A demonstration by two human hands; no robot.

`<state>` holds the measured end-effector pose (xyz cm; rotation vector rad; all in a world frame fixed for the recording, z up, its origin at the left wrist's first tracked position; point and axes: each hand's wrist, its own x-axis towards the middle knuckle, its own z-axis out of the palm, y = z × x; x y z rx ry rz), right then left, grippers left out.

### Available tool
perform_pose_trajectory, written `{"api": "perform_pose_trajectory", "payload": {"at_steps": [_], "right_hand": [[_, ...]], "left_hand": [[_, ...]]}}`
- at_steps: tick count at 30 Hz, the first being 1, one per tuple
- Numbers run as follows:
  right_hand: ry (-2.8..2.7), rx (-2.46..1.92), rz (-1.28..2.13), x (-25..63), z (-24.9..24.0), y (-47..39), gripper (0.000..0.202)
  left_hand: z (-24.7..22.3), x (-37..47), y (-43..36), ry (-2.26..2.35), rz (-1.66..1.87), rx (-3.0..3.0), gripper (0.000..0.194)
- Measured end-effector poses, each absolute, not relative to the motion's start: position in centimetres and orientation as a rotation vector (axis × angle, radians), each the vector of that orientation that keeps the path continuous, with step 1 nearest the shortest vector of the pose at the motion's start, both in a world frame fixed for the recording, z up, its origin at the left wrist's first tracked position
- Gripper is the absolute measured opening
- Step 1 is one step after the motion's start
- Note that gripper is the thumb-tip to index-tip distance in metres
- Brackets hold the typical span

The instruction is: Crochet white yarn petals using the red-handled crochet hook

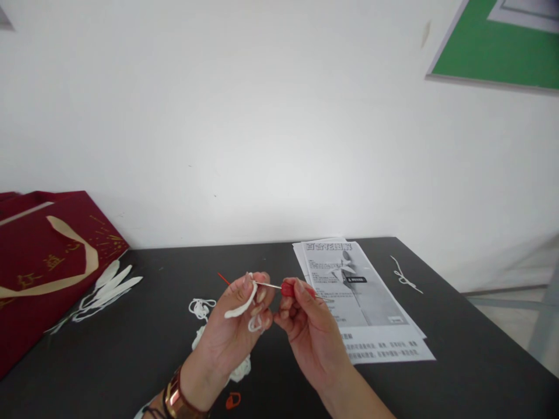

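My left hand pinches a strip of white crochet work, and a loop of white yarn hangs at its fingers. A thin red stick pokes out past the back of that hand. My right hand is closed on the red handle of a crochet hook. The hook's metal shaft points left and reaches the white work at my left fingertips. Under my left wrist lies a ball of white yarn, partly hidden.
A dark red bag and white petal-shaped pieces are at the left of the black table. Printed sheets lie at right, with a white yarn scrap beyond. An orange stitch marker lies near the front.
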<state>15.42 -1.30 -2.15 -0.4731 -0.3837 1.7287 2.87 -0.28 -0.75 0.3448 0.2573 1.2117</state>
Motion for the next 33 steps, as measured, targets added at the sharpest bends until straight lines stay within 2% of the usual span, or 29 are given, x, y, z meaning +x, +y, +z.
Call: {"api": "perform_pose_trajectory", "payload": {"at_steps": [7,33], "right_hand": [[-0.455,-0.542,1.59,15.37,-1.81,-1.56,0.019],[-0.53,-0.577,1.554,15.65,-1.55,-1.55,0.017]], "left_hand": [[-0.6,2.62,-0.29,0.228,1.202,0.311,0.006],[-0.37,2.11,-0.23,0.241,1.186,0.354,0.005]]}}
